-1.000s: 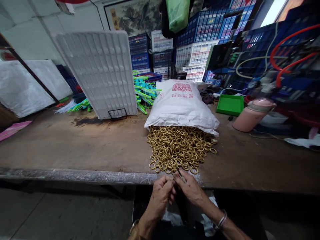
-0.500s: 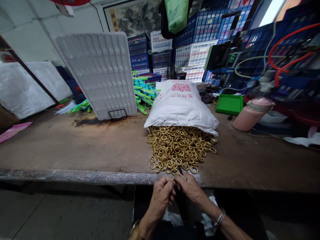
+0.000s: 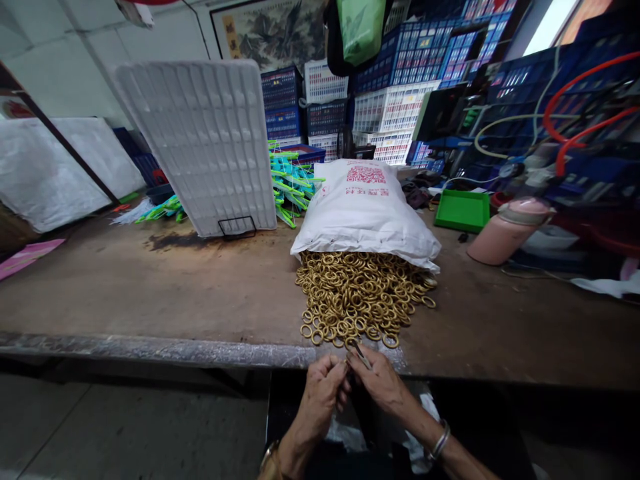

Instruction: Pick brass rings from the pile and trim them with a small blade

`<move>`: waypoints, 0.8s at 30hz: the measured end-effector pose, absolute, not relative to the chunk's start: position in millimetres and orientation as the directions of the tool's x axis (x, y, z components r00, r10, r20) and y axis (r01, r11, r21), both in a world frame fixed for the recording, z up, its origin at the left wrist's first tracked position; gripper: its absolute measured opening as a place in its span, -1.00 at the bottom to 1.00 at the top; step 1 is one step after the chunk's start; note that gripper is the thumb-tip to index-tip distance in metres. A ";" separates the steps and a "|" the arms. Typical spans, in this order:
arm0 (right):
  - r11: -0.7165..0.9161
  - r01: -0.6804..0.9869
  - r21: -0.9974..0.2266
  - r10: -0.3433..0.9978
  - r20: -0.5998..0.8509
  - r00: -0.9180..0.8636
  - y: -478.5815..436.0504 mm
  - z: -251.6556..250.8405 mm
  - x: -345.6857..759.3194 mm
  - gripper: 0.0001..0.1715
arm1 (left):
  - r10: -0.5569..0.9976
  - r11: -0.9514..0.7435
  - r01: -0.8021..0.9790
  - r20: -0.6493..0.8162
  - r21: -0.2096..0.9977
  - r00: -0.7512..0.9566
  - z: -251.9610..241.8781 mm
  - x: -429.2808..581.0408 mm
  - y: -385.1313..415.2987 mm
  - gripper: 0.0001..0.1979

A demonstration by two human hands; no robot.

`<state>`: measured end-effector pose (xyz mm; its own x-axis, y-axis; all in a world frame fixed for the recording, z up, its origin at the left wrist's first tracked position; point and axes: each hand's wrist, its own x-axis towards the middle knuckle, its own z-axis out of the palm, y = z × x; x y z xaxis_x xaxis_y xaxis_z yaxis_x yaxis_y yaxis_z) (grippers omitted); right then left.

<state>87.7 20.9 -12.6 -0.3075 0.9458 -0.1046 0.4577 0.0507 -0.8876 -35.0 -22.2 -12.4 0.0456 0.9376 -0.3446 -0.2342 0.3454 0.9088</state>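
Movement over the last second is slight: both hands stay at the same spot on the near edge of the tabletop (image 3: 150,293), just below the front of the heap of brass rings (image 3: 363,297), and only the thin dark tool (image 3: 361,353) shifts, its tip rising a little toward the heap and then dropping back. The heap itself keeps its outline, so the work appears to be going on between the fingertips rather than in the pile. The left hand (image 3: 323,390) is curled shut, thumb and fingers pinched against those of the right, and whatever it grips is too small and too hidden to make out. The right hand (image 3: 383,383) grasps the tool, which sticks up and away from the knuckles and ends just short of the nearest rings. Both wrists hang off the near edge, palms turned inward toward each other, with a wristwatch (image 3: 267,457) on the left and a bangle (image 3: 443,440) on the right. The rings spill out of the open mouth of a white sack (image 3: 365,207) that lies toward the far edge.
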 end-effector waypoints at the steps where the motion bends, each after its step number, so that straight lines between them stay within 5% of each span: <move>1: 0.054 0.459 -0.887 0.945 -0.103 -0.310 20.9 -12.7 87.5 -0.63 | 0.939 0.343 -0.244 -0.341 0.907 0.052 -13.8 -35.3 -22.6 -0.62; 24: 0.112 0.525 -0.844 0.929 -0.099 -0.357 27.1 -15.9 89.6 -0.64 | 0.931 0.364 -0.506 -0.321 0.782 0.173 -14.8 -33.4 -19.4 -0.66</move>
